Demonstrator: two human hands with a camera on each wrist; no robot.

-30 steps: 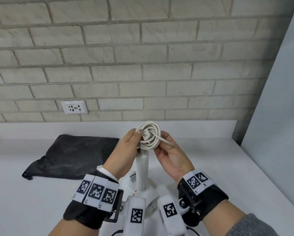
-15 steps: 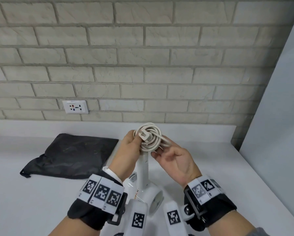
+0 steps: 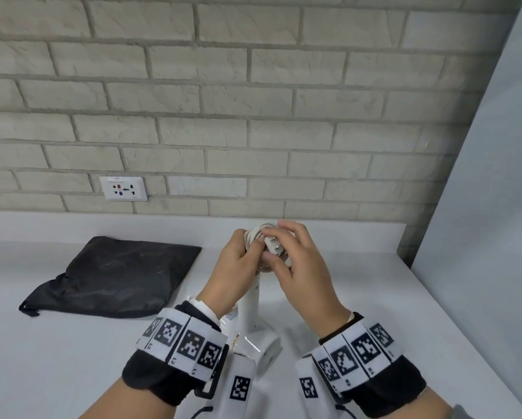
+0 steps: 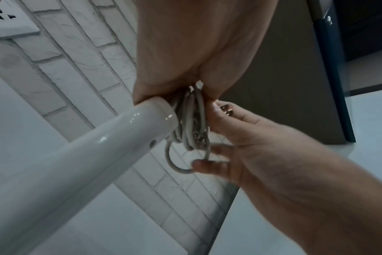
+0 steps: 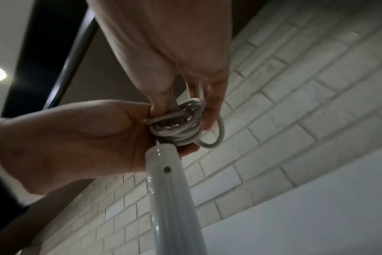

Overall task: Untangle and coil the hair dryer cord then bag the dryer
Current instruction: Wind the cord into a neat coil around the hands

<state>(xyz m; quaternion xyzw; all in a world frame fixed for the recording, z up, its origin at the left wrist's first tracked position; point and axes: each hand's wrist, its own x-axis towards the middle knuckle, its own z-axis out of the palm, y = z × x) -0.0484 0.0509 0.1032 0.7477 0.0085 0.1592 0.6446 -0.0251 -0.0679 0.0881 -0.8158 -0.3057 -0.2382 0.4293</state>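
The head view looked forward and down from above the dryer handle (image 3: pixel 255 300), facing the brick wall (image 3: pixel 253 101). Each wrist view looked up along that handle (image 4: pixel 81 155) (image 5: pixel 170 198) from close below, left from its left, right from its right. All three shared the handle and wall.

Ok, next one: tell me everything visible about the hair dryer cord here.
The cord is pale grey-white, rubbery-looking, wound into a tight bundle of several loops at the end of the hair dryer handle, held above the counter. The left hand grips the bundle; the right hand pinches its white plug against the coil. One slack loop hangs free below.
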